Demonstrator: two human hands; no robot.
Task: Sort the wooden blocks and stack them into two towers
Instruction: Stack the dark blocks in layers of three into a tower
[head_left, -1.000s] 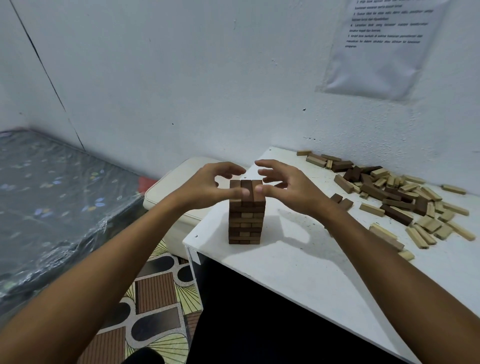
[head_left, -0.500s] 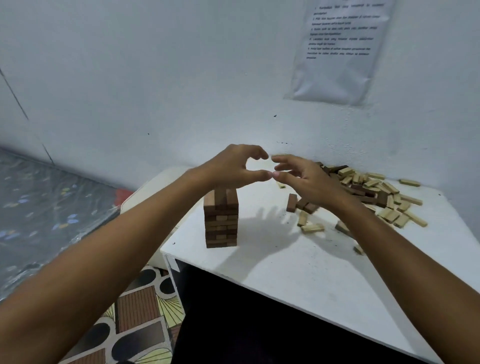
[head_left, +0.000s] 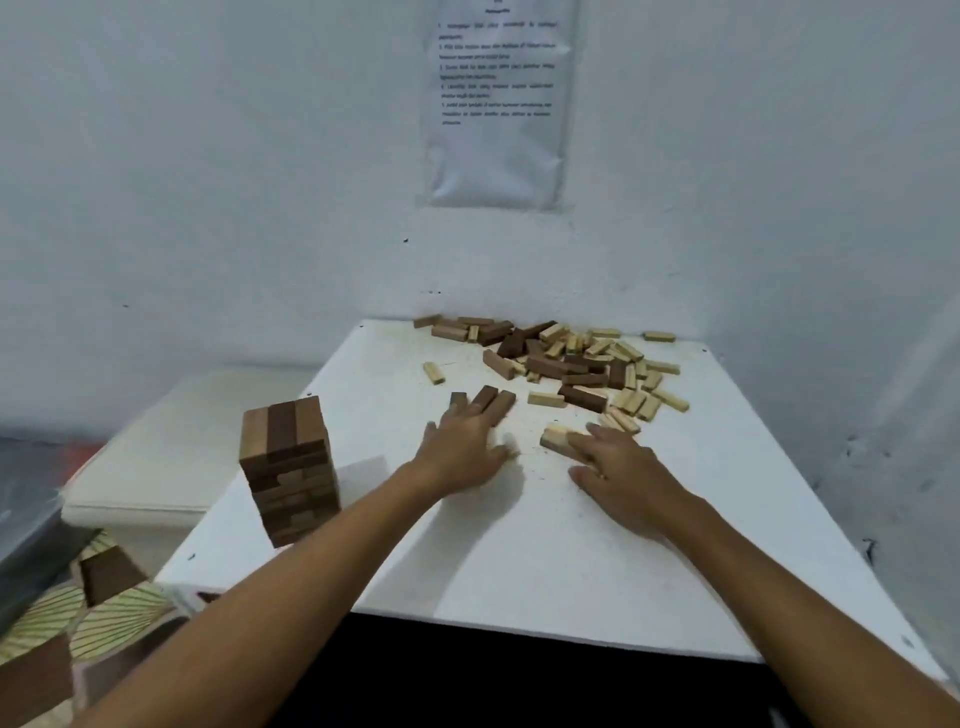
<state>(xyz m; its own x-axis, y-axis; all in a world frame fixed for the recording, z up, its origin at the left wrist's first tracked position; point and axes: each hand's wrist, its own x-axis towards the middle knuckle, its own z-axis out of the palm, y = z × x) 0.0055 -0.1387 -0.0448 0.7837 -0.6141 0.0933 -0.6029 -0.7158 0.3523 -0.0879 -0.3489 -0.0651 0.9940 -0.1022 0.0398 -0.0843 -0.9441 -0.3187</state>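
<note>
A tower of dark wooden blocks (head_left: 289, 470) stands near the left front corner of the white table (head_left: 519, 561). A heap of mixed dark and light blocks (head_left: 576, 364) lies at the back of the table. My left hand (head_left: 465, 447) lies flat, its straight fingers resting on three dark blocks (head_left: 488, 399) set side by side. My right hand (head_left: 618, 467) lies to the right of it, its fingers touching a light block (head_left: 555, 437). Both hands are well to the right of the tower.
A white wall with a printed sheet (head_left: 496, 98) rises behind the table. A cream cushioned stool (head_left: 171, 452) sits left of the table, beside a patterned floor mat (head_left: 78, 613). A single light block (head_left: 432, 372) lies apart from the heap.
Both hands have left the top of the dark tower and moved right and down onto loose blocks on the table. The view has turned to the right.
</note>
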